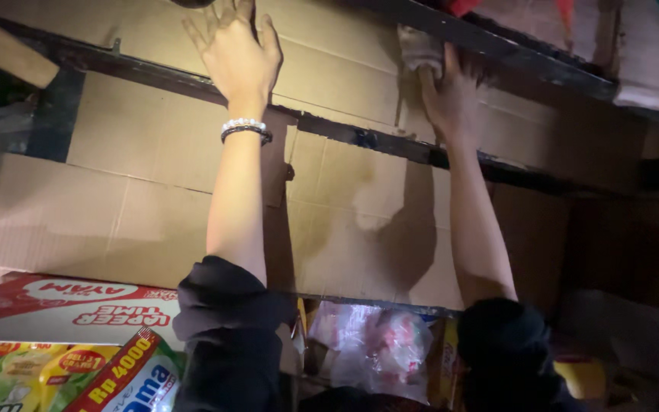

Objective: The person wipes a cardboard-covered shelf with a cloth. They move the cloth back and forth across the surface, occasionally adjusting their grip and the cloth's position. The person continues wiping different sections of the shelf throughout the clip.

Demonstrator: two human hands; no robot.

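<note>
Both my arms reach up toward flattened brown cardboard sheets (131,206) lining a dark metal frame (360,137). My left hand (234,49), with a beaded bracelet at the wrist, lies flat against the upper cardboard with fingers spread. My right hand (448,91) presses on a pale cloth (419,50) tucked at the edge of the frame, fingers curled over it. Whether the cloth is gripped or only touched is unclear. Dark sleeves cover both my upper arms.
A red and white carton (55,305) lies at lower left above colourful snack packets (55,378). Clear plastic bags of goods (375,343) sit at bottom centre. A wooden pole (5,49) crosses the upper left. Dark shelving (627,229) fills the right.
</note>
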